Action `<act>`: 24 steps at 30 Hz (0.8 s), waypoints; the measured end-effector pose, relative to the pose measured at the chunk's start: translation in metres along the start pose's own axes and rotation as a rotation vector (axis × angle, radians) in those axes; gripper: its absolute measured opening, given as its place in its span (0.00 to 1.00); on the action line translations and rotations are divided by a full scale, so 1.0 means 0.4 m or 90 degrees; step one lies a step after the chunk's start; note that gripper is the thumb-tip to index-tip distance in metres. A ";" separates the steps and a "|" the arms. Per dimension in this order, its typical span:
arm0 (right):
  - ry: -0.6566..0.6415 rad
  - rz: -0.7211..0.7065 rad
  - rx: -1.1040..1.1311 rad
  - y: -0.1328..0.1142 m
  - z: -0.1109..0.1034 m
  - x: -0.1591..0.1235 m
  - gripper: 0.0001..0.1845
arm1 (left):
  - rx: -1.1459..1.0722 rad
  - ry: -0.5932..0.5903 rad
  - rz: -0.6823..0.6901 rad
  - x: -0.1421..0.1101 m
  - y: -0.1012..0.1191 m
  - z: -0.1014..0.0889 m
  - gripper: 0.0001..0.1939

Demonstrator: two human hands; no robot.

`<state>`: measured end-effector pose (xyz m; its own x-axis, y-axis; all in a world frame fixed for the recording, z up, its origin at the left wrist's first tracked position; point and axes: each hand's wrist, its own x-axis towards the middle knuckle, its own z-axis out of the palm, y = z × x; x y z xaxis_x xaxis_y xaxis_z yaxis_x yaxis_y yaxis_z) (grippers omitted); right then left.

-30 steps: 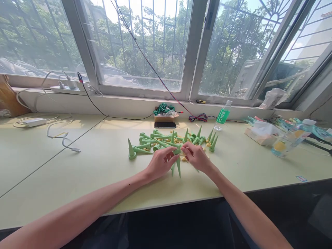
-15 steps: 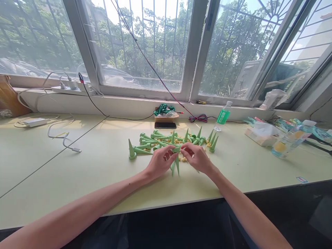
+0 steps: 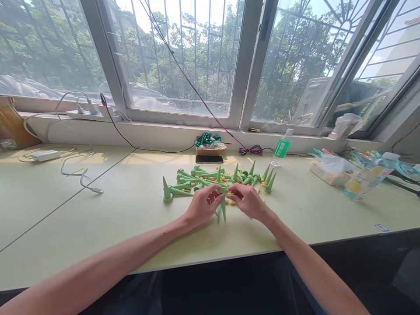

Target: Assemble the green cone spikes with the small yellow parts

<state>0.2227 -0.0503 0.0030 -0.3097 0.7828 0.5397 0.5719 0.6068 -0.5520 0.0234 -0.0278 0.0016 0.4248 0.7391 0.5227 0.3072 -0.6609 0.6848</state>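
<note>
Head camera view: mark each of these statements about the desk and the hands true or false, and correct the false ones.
1. The left hand holds a green spiked piece with its point downward. True.
2. The bottle with the green label lies on its side. False: it stands upright.
3. The black phone lies in front of the small cardboard box. True.
4. The tissue box is left of the hands. False: it is to their right.
5. The leftmost green cone stands point up on the desk. True.
</note>
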 end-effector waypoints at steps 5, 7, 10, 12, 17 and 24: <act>-0.023 -0.003 -0.019 -0.010 -0.004 0.001 0.10 | -0.005 -0.002 -0.006 0.000 0.001 -0.001 0.16; -0.036 0.000 -0.027 -0.015 -0.006 0.002 0.12 | -0.010 -0.008 -0.008 0.001 0.004 -0.002 0.16; -0.051 0.007 -0.039 -0.017 -0.007 0.001 0.14 | -0.014 -0.011 -0.010 0.001 0.008 -0.003 0.17; -0.058 0.012 -0.041 -0.016 -0.007 0.001 0.16 | -0.012 -0.010 -0.009 0.000 0.009 -0.003 0.17; -0.060 0.017 -0.038 -0.012 -0.005 0.001 0.18 | -0.012 -0.012 -0.016 -0.003 0.013 -0.001 0.16; -0.043 0.014 -0.039 -0.022 -0.009 0.003 0.20 | 0.010 -0.018 -0.035 -0.002 0.018 -0.005 0.15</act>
<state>0.2201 -0.0551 0.0107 -0.3459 0.8043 0.4831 0.6236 0.5818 -0.5221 0.0236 -0.0327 0.0070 0.4311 0.7705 0.4695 0.3437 -0.6213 0.7041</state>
